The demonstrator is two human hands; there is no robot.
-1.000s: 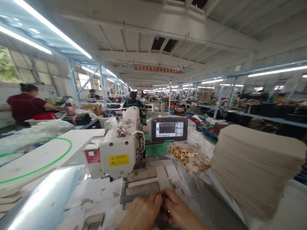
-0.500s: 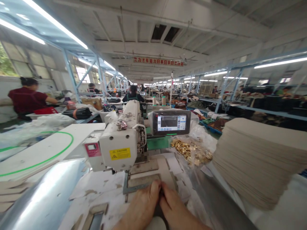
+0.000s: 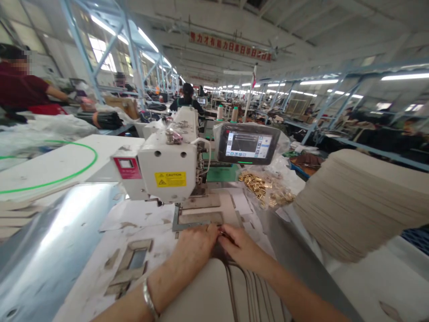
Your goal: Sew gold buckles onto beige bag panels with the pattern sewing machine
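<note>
My left hand point(image 3: 197, 243), with a silver bangle on the wrist, and my right hand point(image 3: 236, 241) meet with closed fingers in front of the sewing machine. A small shiny metal piece point(image 3: 221, 234) shows at my right fingertips. What my left fingers pinch is hidden. Beneath both hands and forearms lies a fanned stack of beige panels point(image 3: 197, 293) with dark edges. Just beyond my fingers is the machine's grey metal clamp frame point(image 3: 176, 223). The white sewing machine head point(image 3: 169, 167) stands behind it, to the left.
A plastic bag of gold metal fittings point(image 3: 268, 190) lies at right, below a control screen point(image 3: 248, 144). A tall stack of beige panels point(image 3: 358, 205) stands further right. At left are a rectangular cut-out frame point(image 3: 129, 264) and a shiny metal tabletop point(image 3: 77, 223). Other people sit further off.
The view has tipped downward and turned slightly, so more of my forearms and the beige panels show. My hands stay together, fingers closed, near the clamp frame.
</note>
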